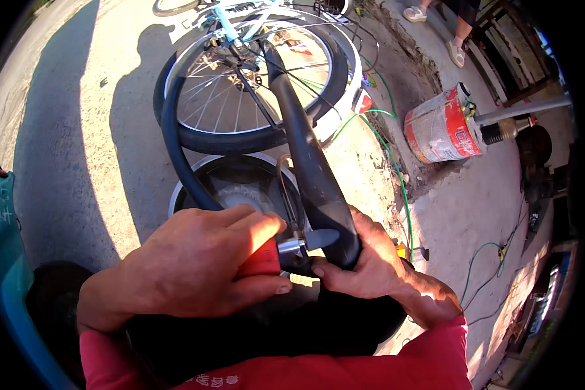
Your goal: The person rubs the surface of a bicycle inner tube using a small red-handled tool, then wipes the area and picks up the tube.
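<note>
My left hand is closed around a red tool with a shiny metal collar. From the collar, a dark grey, rounded tip points right and overlaps the black inner tube; I cannot tell whether they touch. My right hand grips the near end of this tube, thumb on the near side and fingers behind. The tube looks puffed up and runs away toward a bicycle wheel. A thinner stretch of tube loops down on the left, passing behind my left hand.
Beyond the wheel lies a light blue bicycle frame. A round dark thing with a pale rim sits below the wheel. At right stands a red and white bucket; a green hose crosses the ground. Another person's feet show at top right.
</note>
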`<control>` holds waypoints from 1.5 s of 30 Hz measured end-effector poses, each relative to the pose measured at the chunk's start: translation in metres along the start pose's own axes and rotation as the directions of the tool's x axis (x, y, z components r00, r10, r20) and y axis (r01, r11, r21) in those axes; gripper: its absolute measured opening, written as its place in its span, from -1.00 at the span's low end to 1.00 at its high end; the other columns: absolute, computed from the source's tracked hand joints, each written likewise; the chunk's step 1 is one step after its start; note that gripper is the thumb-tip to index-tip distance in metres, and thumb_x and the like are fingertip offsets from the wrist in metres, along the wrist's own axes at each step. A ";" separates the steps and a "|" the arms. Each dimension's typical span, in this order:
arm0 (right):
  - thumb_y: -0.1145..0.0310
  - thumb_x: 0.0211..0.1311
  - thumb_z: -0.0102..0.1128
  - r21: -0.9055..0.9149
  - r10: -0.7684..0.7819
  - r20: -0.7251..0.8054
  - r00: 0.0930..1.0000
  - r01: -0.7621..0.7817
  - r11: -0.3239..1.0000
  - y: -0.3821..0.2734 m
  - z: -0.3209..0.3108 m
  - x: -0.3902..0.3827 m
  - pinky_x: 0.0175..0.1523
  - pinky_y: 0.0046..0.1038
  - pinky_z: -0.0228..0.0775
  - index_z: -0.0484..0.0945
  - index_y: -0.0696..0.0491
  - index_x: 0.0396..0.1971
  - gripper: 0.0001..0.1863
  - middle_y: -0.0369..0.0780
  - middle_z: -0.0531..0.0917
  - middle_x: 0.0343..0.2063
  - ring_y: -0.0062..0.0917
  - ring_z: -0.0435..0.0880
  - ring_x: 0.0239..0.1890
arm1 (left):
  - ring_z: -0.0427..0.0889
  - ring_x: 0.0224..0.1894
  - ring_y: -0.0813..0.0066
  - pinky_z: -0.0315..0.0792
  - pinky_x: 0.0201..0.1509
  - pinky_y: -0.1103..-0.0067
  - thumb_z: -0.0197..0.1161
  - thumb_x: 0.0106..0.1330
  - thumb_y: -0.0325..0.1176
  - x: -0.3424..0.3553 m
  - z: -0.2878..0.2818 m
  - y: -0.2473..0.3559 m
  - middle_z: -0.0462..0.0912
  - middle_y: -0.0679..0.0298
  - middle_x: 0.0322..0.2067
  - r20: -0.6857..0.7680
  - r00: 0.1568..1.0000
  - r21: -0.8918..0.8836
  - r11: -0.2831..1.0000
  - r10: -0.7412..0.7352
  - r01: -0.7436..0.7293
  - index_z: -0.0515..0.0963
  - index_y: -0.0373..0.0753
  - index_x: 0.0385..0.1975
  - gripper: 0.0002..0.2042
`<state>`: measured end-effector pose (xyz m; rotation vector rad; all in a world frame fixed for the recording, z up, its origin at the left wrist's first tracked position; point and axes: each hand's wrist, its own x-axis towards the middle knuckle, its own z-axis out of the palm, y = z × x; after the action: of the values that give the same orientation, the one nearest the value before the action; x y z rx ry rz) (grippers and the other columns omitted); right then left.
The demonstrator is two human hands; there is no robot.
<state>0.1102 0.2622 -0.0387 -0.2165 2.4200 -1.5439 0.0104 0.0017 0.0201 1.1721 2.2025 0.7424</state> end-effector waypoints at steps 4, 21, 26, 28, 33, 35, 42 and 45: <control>0.46 0.02 0.51 0.270 0.019 -0.120 0.993 0.014 0.963 0.025 -0.003 0.012 0.15 -0.36 0.56 0.41 0.13 0.29 -0.24 -0.12 0.71 -0.05 -0.47 0.71 0.00 | 0.73 -0.14 -0.09 0.60 -0.10 0.24 0.42 0.35 0.05 0.034 0.010 -0.031 0.64 -0.02 -0.12 -0.126 0.984 -0.037 0.991 0.124 -0.129 0.49 -0.37 0.18 -0.37; 0.32 0.03 0.54 0.129 0.139 -0.054 0.989 -0.131 0.983 0.019 -0.016 -0.004 0.24 -0.35 0.48 0.40 0.13 0.33 -0.19 -0.15 0.71 0.01 -0.45 0.67 0.09 | 0.75 -0.13 0.07 0.59 -0.05 0.37 0.57 0.22 -0.06 0.014 0.003 -0.024 0.71 0.05 -0.11 -0.277 0.961 -0.105 0.993 0.016 -0.047 0.54 -0.31 0.19 -0.36; 0.40 0.00 0.54 0.132 0.204 -0.024 0.979 -0.200 0.971 0.011 -0.021 -0.007 0.30 -0.36 0.43 0.42 0.16 0.33 -0.18 -0.16 0.68 0.10 -0.49 0.62 0.17 | 0.75 -0.15 0.08 0.60 -0.05 0.38 0.56 0.22 -0.08 0.018 0.005 -0.022 0.72 0.05 -0.12 -0.300 0.952 -0.088 0.992 0.062 -0.092 0.54 -0.32 0.19 -0.37; 0.40 0.00 0.54 0.123 0.221 -0.023 0.975 -0.217 0.968 0.008 -0.023 -0.006 0.29 -0.36 0.43 0.42 0.15 0.34 -0.18 -0.15 0.68 0.10 -0.49 0.62 0.16 | 0.75 -0.14 0.08 0.60 -0.05 0.37 0.56 0.22 -0.08 0.019 0.004 -0.025 0.72 0.05 -0.12 -0.308 0.950 -0.100 0.991 0.058 -0.093 0.54 -0.32 0.19 -0.37; 0.40 0.00 0.54 0.155 0.206 -0.021 0.978 -0.200 0.967 0.011 -0.023 -0.002 0.28 -0.36 0.44 0.41 0.15 0.34 -0.17 -0.15 0.68 0.09 -0.49 0.62 0.15 | 0.76 -0.13 0.08 0.61 -0.04 0.37 0.56 0.22 -0.08 0.021 0.001 -0.029 0.72 0.04 -0.11 -0.344 0.936 -0.106 0.988 0.070 -0.112 0.54 -0.32 0.19 -0.37; 0.40 0.01 0.53 0.160 0.195 -0.009 0.981 -0.191 0.969 0.008 -0.021 0.000 0.28 -0.37 0.44 0.40 0.15 0.35 -0.17 -0.15 0.68 0.10 -0.48 0.62 0.16 | 0.77 -0.11 0.08 0.61 -0.02 0.36 0.56 0.22 -0.08 0.018 0.002 -0.030 0.73 0.04 -0.10 -0.330 0.942 -0.108 0.990 0.050 -0.091 0.54 -0.32 0.19 -0.37; 0.42 0.04 0.53 0.106 0.055 -0.068 0.996 -0.048 0.993 0.018 -0.014 -0.004 0.29 -0.36 0.43 0.40 0.17 0.35 -0.19 -0.15 0.66 0.09 -0.48 0.60 0.16 | 0.77 -0.10 0.10 0.61 -0.01 0.37 0.51 0.23 -0.12 0.015 -0.003 -0.029 0.72 0.04 -0.10 -0.278 0.961 -0.152 0.987 0.003 -0.047 0.53 -0.31 0.21 -0.39; 0.43 0.05 0.53 0.146 0.073 -0.068 0.995 -0.063 0.987 0.018 -0.013 -0.004 0.30 -0.37 0.43 0.39 0.17 0.36 -0.18 -0.15 0.66 0.10 -0.49 0.59 0.16 | 0.76 -0.11 0.11 0.60 -0.03 0.38 0.48 0.23 -0.12 0.012 -0.008 -0.024 0.72 0.04 -0.11 -0.237 0.970 -0.178 0.984 -0.047 0.004 0.52 -0.31 0.23 -0.39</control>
<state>0.1107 0.2821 -0.0495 -0.0494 2.3306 -1.7147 -0.0143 -0.0014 0.0071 1.0077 2.2841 1.0951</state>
